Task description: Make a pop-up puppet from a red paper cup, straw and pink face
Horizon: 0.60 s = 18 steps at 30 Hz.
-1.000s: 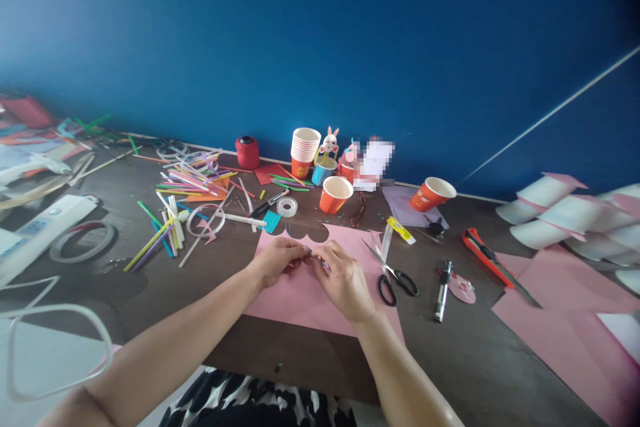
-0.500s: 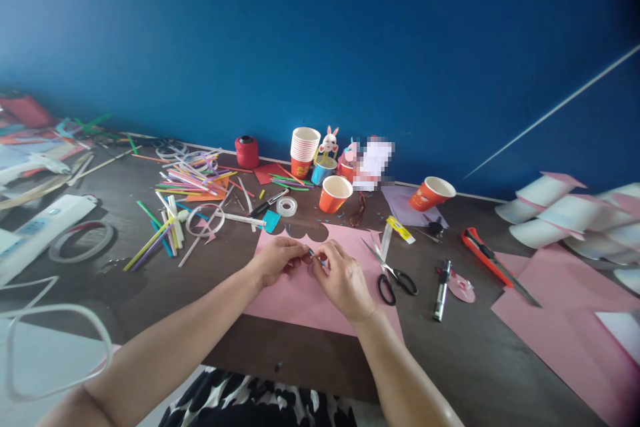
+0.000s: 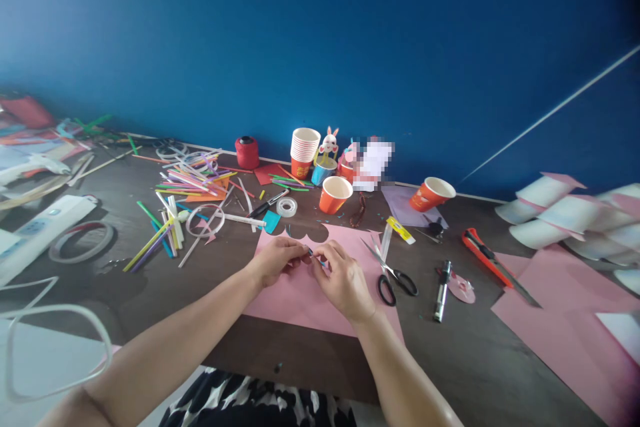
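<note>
Over a sheet of pink paper (image 3: 285,310) with scalloped cuts along its far edge, my two hands meet fingertip to fingertip. My left hand (image 3: 277,260) pinches one end of a small, thin bluish strip (image 3: 311,252). The other end sits between the thumb and forefinger of my right hand (image 3: 345,277). Fingers cover most of the strip, so its full shape is hidden. Scissors (image 3: 393,271) with black handles lie partly spread on the paper's right edge, just beyond my right hand.
Paper cups (image 3: 336,195) stand at the back, one group stacked. Left are colored paper sticks (image 3: 195,177), tape rolls (image 3: 287,207) and a power strip (image 3: 45,233). Right are a marker (image 3: 443,290), a red utility knife (image 3: 487,257), more pink paper (image 3: 560,320) and white cylinders (image 3: 545,220).
Almost nothing differs. Both hands hold the same place and the same pinch, with only a slight shift of the fingertips.
</note>
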### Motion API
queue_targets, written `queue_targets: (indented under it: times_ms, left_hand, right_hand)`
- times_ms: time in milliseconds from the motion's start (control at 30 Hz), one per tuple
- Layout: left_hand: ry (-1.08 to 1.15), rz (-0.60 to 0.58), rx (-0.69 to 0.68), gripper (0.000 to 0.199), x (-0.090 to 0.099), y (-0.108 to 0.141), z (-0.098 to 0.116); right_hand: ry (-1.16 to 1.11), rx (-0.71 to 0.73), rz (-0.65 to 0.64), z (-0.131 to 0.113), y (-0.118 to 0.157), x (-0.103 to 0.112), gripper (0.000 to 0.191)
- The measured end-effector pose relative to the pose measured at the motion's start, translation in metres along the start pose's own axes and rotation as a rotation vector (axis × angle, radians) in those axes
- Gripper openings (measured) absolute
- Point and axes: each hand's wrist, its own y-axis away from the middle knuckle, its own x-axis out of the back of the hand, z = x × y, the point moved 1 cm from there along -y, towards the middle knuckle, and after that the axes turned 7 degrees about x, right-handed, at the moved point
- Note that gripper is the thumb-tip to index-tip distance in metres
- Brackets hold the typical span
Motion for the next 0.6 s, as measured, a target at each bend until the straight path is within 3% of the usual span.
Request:
queue_targets:
  times_ms: [200, 600]
  left_hand:
    - [-0.021, 0.008, 0.008, 0.026, 0.0, 0.0, 0.0003]
    - [0.004, -0.013, 0.003, 0.024, -0.0002, 0.0006, 0.0007]
  right_hand:
    - [-0.049, 0.006, 0.037, -0.0007, -0.0011, 0.0017, 0.01]
    - [-0.013, 0.008, -0.031, 0.001, -0.0009, 0.0, 0.013]
